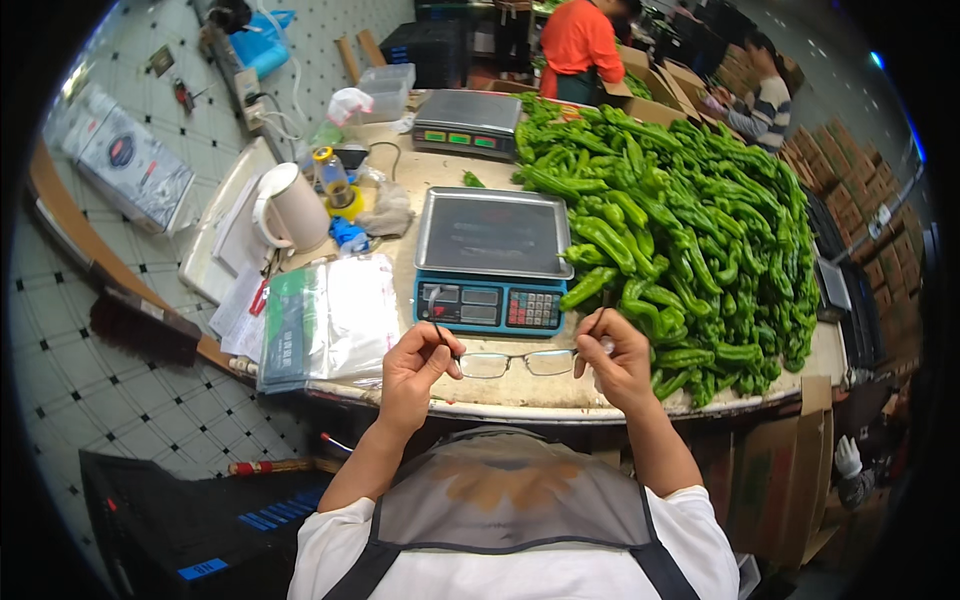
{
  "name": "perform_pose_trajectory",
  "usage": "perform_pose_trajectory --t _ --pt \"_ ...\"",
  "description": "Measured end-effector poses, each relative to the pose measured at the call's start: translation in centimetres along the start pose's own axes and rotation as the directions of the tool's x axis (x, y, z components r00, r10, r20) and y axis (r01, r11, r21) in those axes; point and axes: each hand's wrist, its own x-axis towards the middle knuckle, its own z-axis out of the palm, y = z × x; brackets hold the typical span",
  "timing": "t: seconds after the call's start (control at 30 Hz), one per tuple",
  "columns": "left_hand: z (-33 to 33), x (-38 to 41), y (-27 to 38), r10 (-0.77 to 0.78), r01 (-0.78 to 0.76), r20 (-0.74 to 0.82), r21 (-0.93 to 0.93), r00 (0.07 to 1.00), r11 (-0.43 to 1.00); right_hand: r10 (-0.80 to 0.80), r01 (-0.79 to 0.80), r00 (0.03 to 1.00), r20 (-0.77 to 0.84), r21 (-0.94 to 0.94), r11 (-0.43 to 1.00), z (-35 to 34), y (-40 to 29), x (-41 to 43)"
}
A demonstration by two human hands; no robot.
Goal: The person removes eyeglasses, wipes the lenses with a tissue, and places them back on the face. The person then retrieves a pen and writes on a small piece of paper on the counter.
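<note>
Between my two hands I hold a pair of eyeglasses [517, 363] with thin dark frames, the lenses facing up near the table's front edge. My left hand [416, 367] pinches one temple arm, and my right hand [616, 358] pinches the other. Just beyond the glasses stands a blue digital scale [491, 304] with a keypad; its metal weighing pan [493, 231] holds nothing. A large heap of long green peppers [690, 247] spreads right of the scale, close to my right hand. Left of my left hand lie clear plastic bags [360, 315] and a green printed packet [289, 322].
A second scale [466, 120] stands behind, its display lit green. Left sit a white electric kettle [292, 206], a yellow-lidded jar [334, 180] and a blue crumpled item [349, 235]. A person in orange [581, 45] and one in stripes [769, 105] are beyond the peppers. A black crate [195, 517] is lower left.
</note>
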Motion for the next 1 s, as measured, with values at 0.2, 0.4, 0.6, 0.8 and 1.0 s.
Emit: perform_pose_trajectory --t 0.2,0.4,0.6,0.8,1.0 --pt "5.6 0.6 6.5 0.407 -0.425 0.195 0.060 0.892 0.903 -0.493 0.486 0.852 -0.177 -0.088 0.870 0.9 -9.0 -2.9" --pt "10.2 -1.1 10.6 0.595 -0.603 0.170 -0.010 0.785 0.798 -0.721 0.729 0.673 -0.166 -0.014 0.684 0.6 -12.3 -6.3" --pt "10.3 -0.8 10.0 0.764 -0.796 0.287 -0.005 0.578 0.605 -0.834 0.831 0.547 -0.070 -0.073 0.552 0.5 -13.5 -7.9" --pt "12.6 -0.9 10.8 0.872 -0.860 0.161 -0.157 0.462 0.485 -0.912 0.913 0.403 -0.073 -0.030 0.406 0.6 -14.8 -8.2" --pt "12.7 -0.9 13.1 0.836 -0.830 0.257 -0.165 0.485 0.532 -0.826 0.827 0.562 0.043 -0.016 0.562 0.8 -18.3 -8.6"
